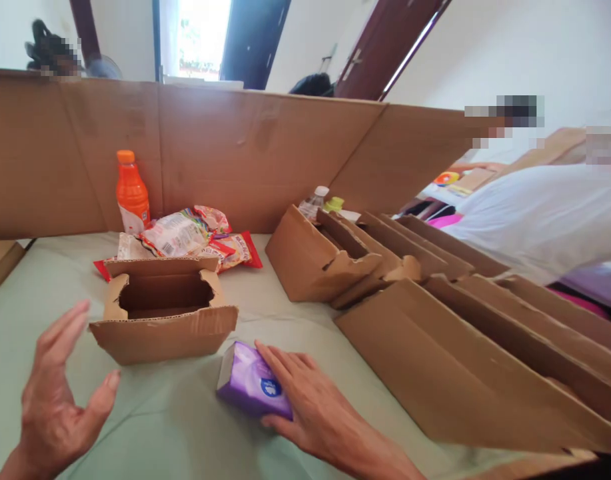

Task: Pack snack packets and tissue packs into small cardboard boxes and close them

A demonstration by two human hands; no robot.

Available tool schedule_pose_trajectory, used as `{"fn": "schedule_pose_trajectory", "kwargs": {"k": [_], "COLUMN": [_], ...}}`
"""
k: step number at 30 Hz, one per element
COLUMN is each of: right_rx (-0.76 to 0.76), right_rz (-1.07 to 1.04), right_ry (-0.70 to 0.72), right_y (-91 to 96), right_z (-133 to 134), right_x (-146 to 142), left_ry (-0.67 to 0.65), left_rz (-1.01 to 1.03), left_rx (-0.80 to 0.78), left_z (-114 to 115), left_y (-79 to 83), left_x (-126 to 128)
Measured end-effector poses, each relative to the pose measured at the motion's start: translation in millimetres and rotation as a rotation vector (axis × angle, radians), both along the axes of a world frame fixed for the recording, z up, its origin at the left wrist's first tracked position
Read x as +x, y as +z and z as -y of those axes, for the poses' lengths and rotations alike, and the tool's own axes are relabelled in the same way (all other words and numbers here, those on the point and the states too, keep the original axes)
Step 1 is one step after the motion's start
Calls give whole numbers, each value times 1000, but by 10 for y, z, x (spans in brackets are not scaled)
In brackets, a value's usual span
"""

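My right hand [310, 403] lies on a purple tissue pack [250, 381] on the green table cover, fingers over its right side and thumb under its near edge. My left hand [60, 393] hovers empty with fingers spread, just left of a small open cardboard box [162, 327], which stands empty. Behind the box lie snack packets [185, 237] and an orange drink bottle [132, 193].
A row of flattened and folded cardboard boxes [435, 313] fills the right side. A tall cardboard wall [235, 153] rings the back of the table. A small clear bottle [314, 202] stands behind the boxes. A person in white [535, 213] is at the right.
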State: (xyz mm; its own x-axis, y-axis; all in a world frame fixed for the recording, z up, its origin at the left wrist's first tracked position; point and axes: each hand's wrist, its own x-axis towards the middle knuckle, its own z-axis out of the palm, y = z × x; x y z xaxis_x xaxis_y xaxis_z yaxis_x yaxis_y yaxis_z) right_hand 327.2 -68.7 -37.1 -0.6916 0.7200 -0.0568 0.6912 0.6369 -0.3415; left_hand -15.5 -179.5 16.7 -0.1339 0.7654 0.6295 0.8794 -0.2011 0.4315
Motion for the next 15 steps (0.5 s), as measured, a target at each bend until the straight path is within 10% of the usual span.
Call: {"fn": "schedule_pose_trajectory", "kwargs": {"k": [4, 9, 15], "right_rx": [-111, -176, -166], "right_rz": [-54, -561, -1046], "right_ry": [-155, -472, -120], "right_y": [98, 669, 1265], "right_z": [-167, -373, -559], "right_x": [249, 503, -601], "left_ry": [-292, -393, -329], "left_rz": [-324, -470, -562], "left_rx": [-68, -325, -380], "left_z": [-290, -676, -671], "left_y": [363, 518, 588], "left_x": [-68, -163, -112]}}
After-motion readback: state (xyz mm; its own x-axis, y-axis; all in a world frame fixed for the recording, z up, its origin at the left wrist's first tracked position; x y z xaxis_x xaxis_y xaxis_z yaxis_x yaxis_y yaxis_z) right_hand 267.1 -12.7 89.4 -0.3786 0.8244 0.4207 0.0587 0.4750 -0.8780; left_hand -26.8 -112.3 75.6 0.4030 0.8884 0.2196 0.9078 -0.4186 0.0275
